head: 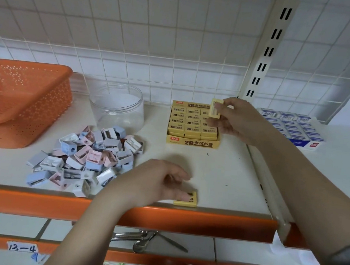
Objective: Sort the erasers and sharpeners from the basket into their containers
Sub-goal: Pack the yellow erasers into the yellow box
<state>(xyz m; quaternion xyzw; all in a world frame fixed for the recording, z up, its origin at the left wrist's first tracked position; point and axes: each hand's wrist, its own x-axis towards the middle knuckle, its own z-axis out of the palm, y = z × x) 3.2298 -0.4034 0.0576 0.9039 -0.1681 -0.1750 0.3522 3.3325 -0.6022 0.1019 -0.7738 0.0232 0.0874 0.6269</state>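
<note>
Yellow eraser box [192,142] standing open toward the back of the white shelf [230,177], packed with rows of yellow erasers. Just above the box's right rear corner, right hand [238,120] pinching a single yellow eraser [215,108] between thumb and curled fingers, held on edge and tilted, clear of the rows below. In front of the box, near the shelf's orange front lip [160,217], left hand [160,183] lying palm down with fingertips [182,195] curled onto a second yellow eraser [186,200] resting flat on the shelf; unclear whether gripped or only touched. Left of the box and slightly forward, a loose heap of sharpeners [84,159] in white, pale blue, pink and grey, spread on the shelf, touching the left forearm's edge. Directly left of the box, behind the heap, a clear round jar [117,107], lidless and upright, with nothing visible inside. Farther left of the box, past the jar, orange perforated basket [19,103], tipped onto its side with the opening facing right. Right of the box, beyond a shelf divider [270,185], a carton of white-and-blue erasers [293,128] on the neighbouring shelf. Behind the box, a white wire grid panel [137,31]. Below the box's shelf, on the next level down, a bundle of metal spoons [143,239].
</note>
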